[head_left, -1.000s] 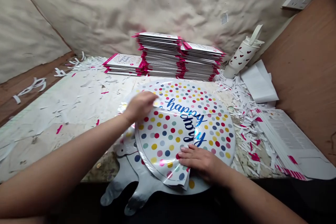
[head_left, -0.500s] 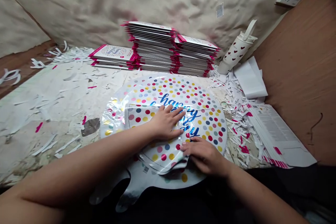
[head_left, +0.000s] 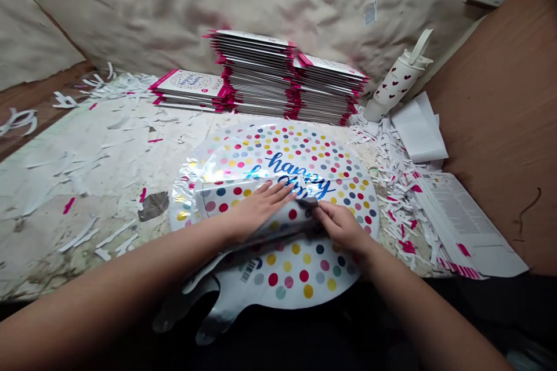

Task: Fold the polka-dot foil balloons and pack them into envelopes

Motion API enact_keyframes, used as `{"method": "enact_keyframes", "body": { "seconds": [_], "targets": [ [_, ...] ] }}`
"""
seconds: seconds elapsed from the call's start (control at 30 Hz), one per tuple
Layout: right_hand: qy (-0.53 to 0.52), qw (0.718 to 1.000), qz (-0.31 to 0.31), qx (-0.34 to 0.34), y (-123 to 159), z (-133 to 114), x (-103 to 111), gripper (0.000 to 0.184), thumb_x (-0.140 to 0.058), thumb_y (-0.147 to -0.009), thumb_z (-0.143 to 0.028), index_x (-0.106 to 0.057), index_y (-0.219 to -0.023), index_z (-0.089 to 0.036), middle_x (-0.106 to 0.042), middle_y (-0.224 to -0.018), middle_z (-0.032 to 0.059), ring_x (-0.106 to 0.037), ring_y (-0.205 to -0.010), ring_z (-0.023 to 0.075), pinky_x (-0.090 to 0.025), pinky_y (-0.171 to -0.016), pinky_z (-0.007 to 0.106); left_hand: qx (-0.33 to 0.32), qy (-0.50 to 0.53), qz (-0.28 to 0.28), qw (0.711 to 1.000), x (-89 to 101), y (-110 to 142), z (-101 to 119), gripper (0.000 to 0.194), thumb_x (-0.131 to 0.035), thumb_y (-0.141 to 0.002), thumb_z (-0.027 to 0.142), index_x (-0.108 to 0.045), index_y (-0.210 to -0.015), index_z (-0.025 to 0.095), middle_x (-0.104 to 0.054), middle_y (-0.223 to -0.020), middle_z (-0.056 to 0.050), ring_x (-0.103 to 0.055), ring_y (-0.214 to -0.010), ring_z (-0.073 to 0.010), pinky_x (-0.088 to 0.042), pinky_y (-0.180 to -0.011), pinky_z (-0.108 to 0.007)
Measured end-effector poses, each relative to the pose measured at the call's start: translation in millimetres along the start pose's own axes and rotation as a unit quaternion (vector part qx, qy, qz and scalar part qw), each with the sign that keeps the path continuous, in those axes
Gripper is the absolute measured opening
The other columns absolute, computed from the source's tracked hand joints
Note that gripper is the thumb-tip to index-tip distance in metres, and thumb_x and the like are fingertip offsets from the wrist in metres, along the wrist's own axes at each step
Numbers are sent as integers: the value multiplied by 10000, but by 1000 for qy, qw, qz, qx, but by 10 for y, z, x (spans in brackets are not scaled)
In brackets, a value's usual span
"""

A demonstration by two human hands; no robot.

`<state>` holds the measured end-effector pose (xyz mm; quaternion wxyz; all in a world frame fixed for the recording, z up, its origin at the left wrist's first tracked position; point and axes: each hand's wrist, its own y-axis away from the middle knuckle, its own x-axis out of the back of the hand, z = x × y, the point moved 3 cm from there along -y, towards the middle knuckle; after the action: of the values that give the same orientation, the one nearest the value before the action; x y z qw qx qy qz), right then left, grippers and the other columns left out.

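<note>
Flat dotted foil balloons with blue "happy" lettering lie stacked on the worktop, their tails hanging over the front edge. On top of them is a partly folded foil balloon with the same coloured dots. My left hand presses flat on it, fingers stretched out. With fingers closed, my right hand pinches the right end of its front edge and holds it lifted and turned back toward the left hand. My right thumb and fingertips show; part of the fold lies hidden under my left hand.
Stacks of pink-edged packets stand at the back. A white heart-patterned tumbler leans at the back right. Paper shreds lie along the right, beside printed sleeves. More strips litter the left. A wooden panel borders the right.
My right hand has moved up and away from me, lifting the near edge of the folded balloon and uncovering dots and a barcode below. My left hand has slid left.
</note>
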<state>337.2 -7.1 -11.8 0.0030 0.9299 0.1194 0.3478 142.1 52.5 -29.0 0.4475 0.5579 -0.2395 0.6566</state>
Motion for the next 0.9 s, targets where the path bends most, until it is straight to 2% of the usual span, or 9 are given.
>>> {"method": "enact_keyframes", "body": {
  "seconds": [0.13, 0.23, 0.33, 0.4, 0.47, 0.57, 0.63, 0.77, 0.9],
  "targets": [
    [64, 992, 25, -102, -334, -17, 9, 344, -324, -904, -404, -514, -706, -196, -598, -699, 14, -550, -649, 154, -396, -573, 242, 56, 11, -14, 998, 101, 499, -512, 667, -362, -859, 483, -220, -1424, 159, -185, -1489, -71, -158, -1370, -238, -124, -1109, -408],
    [97, 986, 26, -137, -481, -27, -15, 334, -340, -896, -380, -519, -686, -192, -613, -728, 41, -550, -661, 172, -366, -555, 248, 267, 15, 63, 962, 334, 997, -814, 514, -302, -891, 401, -409, -1341, 175, -383, -1414, -72, -352, -1293, -264, -301, -1048, -422],
    [129, 979, 20, -160, -570, -37, -41, 324, -360, -892, -355, -537, -677, -188, -623, -747, 60, -556, -677, 184, -354, -555, 254, 364, -38, 277, 889, 552, 1225, -558, 458, -292, -907, 319, -428, -1316, 162, -464, -1358, -73, -424, -1242, -267, -367, -1011, -446],
    [144, 974, 17, -173, -606, -49, -46, 330, -364, -894, -347, -559, -683, -185, -633, -752, 63, -568, -681, 185, -363, -559, 254, 215, -81, 329, 916, 494, 1083, -89, 448, -316, -906, 273, -417, -1323, 143, -429, -1385, -82, -362, -1289, -225, -318, -1062, -405],
    [159, 970, 22, -182, -604, -79, -34, 327, -365, -896, -340, -588, -716, -182, -645, -761, 64, -582, -690, 187, -384, -572, 255, 87, -91, 236, 964, 242, 840, 343, 476, -336, -909, 317, -419, -1327, 105, -417, -1386, -122, -333, -1305, -250, -312, -1062, -419],
    [190, 958, 74, -199, -471, -183, -8, 323, -328, -912, -329, -587, -1000, -159, -653, -909, 111, -599, -778, 231, -430, -631, 308, 117, -78, 128, 982, -127, 597, 586, 675, -371, -868, 508, -372, -1350, 37, -319, -1414, -202, -296, -1305, -345, -313, -1034, -487],
    [224, 957, 133, -129, -324, -312, -31, 397, -335, -913, -336, -453, -1233, -132, -595, -1120, 161, -574, -946, 274, -452, -739, 374, 137, -56, 97, 984, -249, 550, 565, 750, -340, -851, 577, -315, -1382, 48, -245, -1443, -196, -231, -1328, -351, -272, -1053, -491],
    [316, 926, 59, 199, -86, -494, -296, 420, -390, -881, -185, -420, -1295, -120, -481, -1312, 162, -432, -1214, 282, -333, -1011, 476, 133, -19, 81, 988, -234, 599, 468, 768, -319, -852, 589, -283, -1394, 46, -208, -1453, -194, -160, -1350, -336, -203, -1081, -488],
    [389, 901, 21, 193, -85, -339, -310, 356, -358, -852, -51, -566, -1139, -76, -576, -1179, 218, -548, -1095, 314, -401, -943, 529, 139, 7, 65, 988, -146, 606, 481, 733, -327, -864, 551, -279, -1394, 47, -195, -1458, -190, -150, -1354, -322, -210, -1079, -490]
  ]
}}
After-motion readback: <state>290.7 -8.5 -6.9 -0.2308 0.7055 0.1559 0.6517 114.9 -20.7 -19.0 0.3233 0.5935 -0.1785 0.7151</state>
